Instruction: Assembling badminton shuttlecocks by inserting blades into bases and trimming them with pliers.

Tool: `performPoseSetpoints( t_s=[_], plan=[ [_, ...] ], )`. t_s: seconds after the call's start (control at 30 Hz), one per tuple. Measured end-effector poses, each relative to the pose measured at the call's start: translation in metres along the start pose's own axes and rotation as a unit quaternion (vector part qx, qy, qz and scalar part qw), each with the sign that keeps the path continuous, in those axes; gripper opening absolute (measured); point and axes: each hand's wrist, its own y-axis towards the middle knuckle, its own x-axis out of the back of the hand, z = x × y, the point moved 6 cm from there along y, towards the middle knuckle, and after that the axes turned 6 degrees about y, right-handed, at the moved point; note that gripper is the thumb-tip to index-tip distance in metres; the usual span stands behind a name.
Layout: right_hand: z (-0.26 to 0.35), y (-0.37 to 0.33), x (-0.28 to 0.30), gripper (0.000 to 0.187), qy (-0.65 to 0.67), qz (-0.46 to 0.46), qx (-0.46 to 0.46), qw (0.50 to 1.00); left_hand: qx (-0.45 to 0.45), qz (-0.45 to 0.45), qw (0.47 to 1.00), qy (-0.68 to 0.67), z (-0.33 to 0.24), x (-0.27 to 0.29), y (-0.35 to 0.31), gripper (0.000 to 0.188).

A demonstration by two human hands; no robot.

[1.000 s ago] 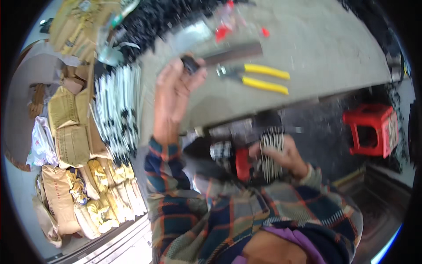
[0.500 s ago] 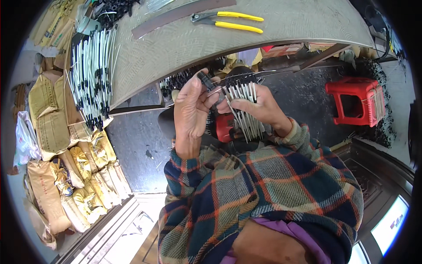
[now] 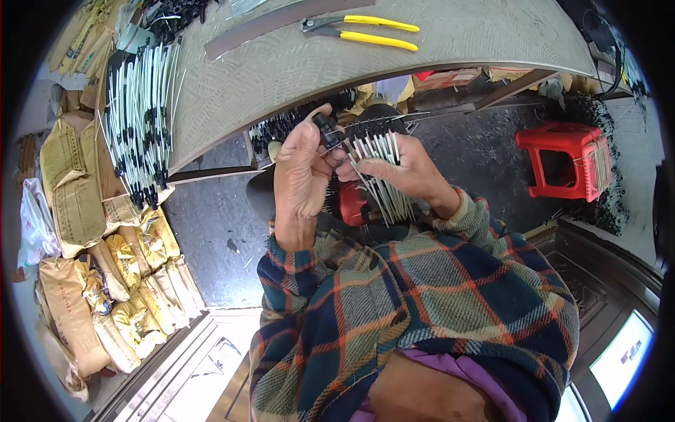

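My left hand (image 3: 301,167) is closed on a small black part (image 3: 326,128), held upright between thumb and fingers. In my right hand (image 3: 415,171) is a bundle of thin white rods (image 3: 385,184) with black ends, fanned downward, the thumb pressed across it. The two hands' fingertips meet between the black part and the bundle, where a thin rod shows. Just what the fingers touch there is partly hidden. Both hands are in front of the table edge, above my lap.
Yellow-handled pliers (image 3: 380,40) and a long dark strip (image 3: 281,29) lie on the table (image 3: 246,91). More white rods with black parts (image 3: 144,119) are piled at its left end. A red stool (image 3: 562,158) stands at the right. Brown paper sacks (image 3: 70,316) are stacked at the left.
My right hand and the rod bundle have shifted slightly left, closer to my left hand. The black part now sits nearer the rods. The whole view has moved a little.
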Motion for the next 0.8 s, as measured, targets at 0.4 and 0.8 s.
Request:
performPoseSetpoints(
  t_s=[0.4,0.8],
  plan=[
    [0.006,-0.001,0.003,0.024,-0.072,-0.028,0.018,0.997,-0.119,-0.066,0.988,0.074,-0.007,-0.014,-0.020,0.039],
    [0.011,0.000,0.003,0.021,-0.058,-0.051,-0.009,0.997,-0.132,-0.028,0.958,0.251,-0.013,-0.013,-0.026,0.041]
  ],
)
